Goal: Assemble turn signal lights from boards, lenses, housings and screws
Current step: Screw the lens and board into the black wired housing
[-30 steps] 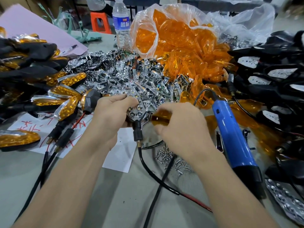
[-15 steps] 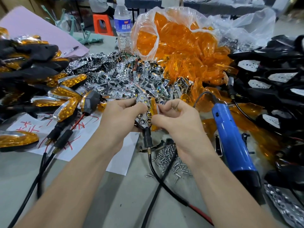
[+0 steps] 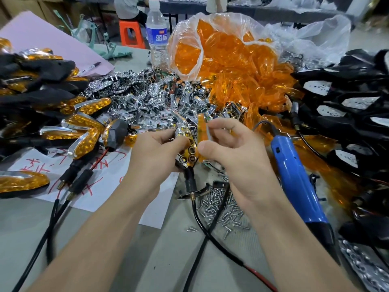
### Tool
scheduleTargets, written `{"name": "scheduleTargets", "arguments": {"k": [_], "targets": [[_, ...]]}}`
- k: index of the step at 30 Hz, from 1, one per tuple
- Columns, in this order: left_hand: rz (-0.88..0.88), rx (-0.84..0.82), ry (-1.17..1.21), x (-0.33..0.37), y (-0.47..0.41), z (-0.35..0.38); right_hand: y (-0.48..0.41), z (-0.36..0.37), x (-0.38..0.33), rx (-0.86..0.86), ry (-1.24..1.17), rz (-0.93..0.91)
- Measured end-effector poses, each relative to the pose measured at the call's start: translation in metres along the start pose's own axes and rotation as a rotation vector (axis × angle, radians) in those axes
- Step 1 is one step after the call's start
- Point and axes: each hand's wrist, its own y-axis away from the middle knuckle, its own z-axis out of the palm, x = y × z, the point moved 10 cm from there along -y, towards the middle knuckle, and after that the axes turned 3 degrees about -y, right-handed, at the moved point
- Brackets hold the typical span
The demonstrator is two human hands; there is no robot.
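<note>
My left hand (image 3: 155, 153) grips the chrome LED board (image 3: 187, 145) over the desk (image 3: 31, 228); my right hand (image 3: 235, 153) pinches the amber lens (image 3: 200, 126), now raised and turned edge-on just beside it, ready for seating, I reckon.

A pale grey-green counter (image 3: 164, 260) stretches away under bright, even light. Past its far edge stands an orange plastic stool (image 3: 132, 32), with a seated person (image 3: 128, 7) just behind it. Cardboard boxes (image 3: 23, 5) sit to the left and a dark table (image 3: 185, 4) to the right
</note>
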Motion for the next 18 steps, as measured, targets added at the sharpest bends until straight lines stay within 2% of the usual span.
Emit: {"name": "scheduleTargets", "arguments": {"k": [3,5,10,18], "targets": [[-0.011,-0.036,0.067,0.0,0.004,0.005,0.006,0.011,-0.008,0.044,0.286,-0.132],[-0.05,-0.047,0.133,-0.002,0.005,0.007,0.009,0.014,-0.01,0.085,0.385,-0.177],[-0.116,-0.17,0.244,-0.004,0.007,0.02,0.014,0.008,-0.019,0.181,0.44,-0.253],[-0.209,-0.36,0.408,-0.009,0.006,0.03,0.013,0.006,-0.019,0.216,0.516,-0.247]]}}
